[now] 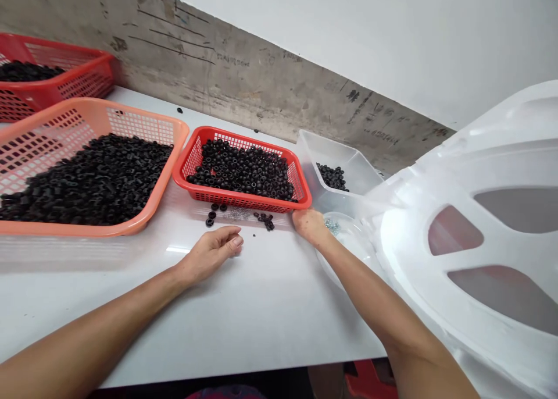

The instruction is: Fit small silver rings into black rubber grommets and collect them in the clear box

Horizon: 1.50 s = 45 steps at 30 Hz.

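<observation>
My left hand (213,251) rests over the white table, its fingers curled and the thumb close against them; whatever they hold, if anything, is hidden. At the front right corner of the small red basket (244,201) is my right hand (308,224), its fingers hidden from view. Many small black round parts (244,169) fill that basket. In front of it lie a few black rings (211,218) and a little cluster of black pieces (265,220). A clear round dish (349,239) with small metal pieces (332,226) sits beside my right wrist.
An orange basket (143,221) of black parts stands at left, with a larger red basket (87,76) behind it. A clear bin (360,169) holding black parts is at the back right. Large white molded pieces (414,236) crowd the right side. A wall borders the table's back.
</observation>
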Available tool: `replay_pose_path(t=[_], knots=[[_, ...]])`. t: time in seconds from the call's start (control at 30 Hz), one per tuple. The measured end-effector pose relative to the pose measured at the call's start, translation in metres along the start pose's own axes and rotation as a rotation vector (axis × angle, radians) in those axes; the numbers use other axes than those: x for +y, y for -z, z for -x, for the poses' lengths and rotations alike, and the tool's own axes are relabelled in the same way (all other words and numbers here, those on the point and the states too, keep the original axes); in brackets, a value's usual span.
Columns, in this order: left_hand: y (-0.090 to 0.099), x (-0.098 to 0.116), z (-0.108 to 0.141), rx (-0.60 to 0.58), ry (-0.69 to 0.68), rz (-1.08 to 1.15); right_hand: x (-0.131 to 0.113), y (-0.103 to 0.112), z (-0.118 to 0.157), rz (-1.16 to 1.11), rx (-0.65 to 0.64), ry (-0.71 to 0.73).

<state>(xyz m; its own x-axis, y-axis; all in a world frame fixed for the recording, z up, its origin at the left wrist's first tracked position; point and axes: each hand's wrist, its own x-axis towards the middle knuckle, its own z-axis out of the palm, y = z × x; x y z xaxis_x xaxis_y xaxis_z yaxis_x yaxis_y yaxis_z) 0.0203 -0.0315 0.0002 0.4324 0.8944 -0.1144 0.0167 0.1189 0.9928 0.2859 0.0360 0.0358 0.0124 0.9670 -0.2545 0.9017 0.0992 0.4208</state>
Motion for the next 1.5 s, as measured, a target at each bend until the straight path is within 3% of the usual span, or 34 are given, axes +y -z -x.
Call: replay_pose_path(t=[0.5,0.83,0.93,1.0,1.1,1.2,1.3,1.4,1.5], knots=[[0.000,0.003,0.000,0.019,0.019,0.006,-0.007,0.009,0.015,-0.004,-0.006,0.030],[0.000,0.002,0.000,0.040,0.009,0.043,-0.007,0.003,0.003,0.000,0.002,0.050],[0.000,0.006,0.000,0.127,-0.037,0.077,-0.009,0.001,0.006,0.002,0.030,0.077],[0.004,0.010,-0.002,0.264,-0.096,0.050,-0.012,0.002,0.011,0.006,0.049,0.089],[0.019,0.013,-0.008,0.515,-0.187,-0.081,-0.019,0.009,0.025,0.004,0.060,0.111],[0.036,0.010,-0.017,0.627,-0.202,-0.331,-0.030,0.020,0.039,-0.016,0.063,0.160],[0.047,0.006,-0.021,0.610,-0.151,-0.569,-0.039,0.030,0.050,-0.048,0.101,0.190],[0.048,0.006,-0.020,0.530,-0.117,-0.746,-0.045,0.041,0.064,-0.170,0.219,0.193],[0.046,0.007,-0.018,0.487,-0.126,-0.932,-0.048,0.059,0.091,-0.427,0.386,0.355]])
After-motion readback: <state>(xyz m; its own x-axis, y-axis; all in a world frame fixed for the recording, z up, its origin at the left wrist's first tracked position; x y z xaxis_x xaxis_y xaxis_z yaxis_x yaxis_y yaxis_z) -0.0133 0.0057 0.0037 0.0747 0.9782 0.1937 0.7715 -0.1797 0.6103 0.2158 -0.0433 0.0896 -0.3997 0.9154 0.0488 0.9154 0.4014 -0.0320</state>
